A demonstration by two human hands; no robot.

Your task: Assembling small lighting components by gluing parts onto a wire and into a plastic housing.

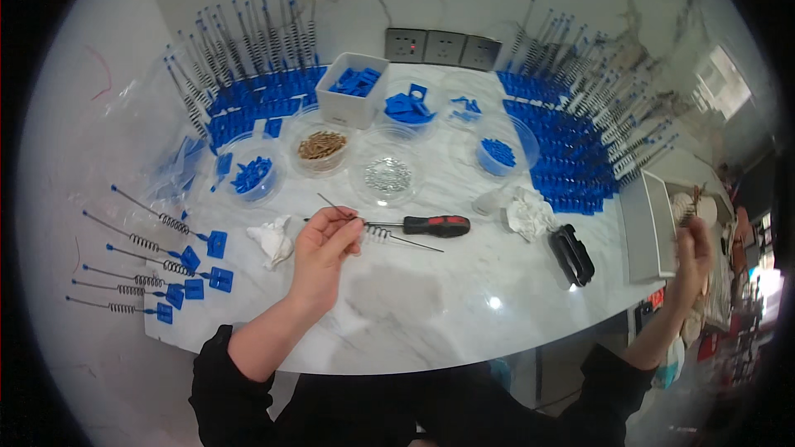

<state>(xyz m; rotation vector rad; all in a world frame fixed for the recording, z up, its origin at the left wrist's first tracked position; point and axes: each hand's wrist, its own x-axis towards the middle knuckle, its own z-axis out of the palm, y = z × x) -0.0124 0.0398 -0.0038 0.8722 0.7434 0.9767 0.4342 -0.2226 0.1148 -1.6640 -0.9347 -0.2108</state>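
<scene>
My left hand (323, 250) pinches a thin metal rod with a coiled spring (379, 233) over the white marble table (431, 306). The rod slants from upper left to lower right across the hand's fingertips. A screwdriver with a red and black handle (432, 225) lies just right of the fingers. My right hand (691, 257) is raised far to the right, beyond the table edge, beside a white box (648, 228); it looks closed on something small, which I cannot make out.
Clear bowls hold blue plastic pieces (252, 174), brass parts (321, 146) and silvery parts (387, 174). A white bin (352, 89) holds blue parts. Finished rods on blue bases lie at the left (166, 269) and fan out at back left and right. Crumpled tissues and a black clip (571, 255) lie nearby.
</scene>
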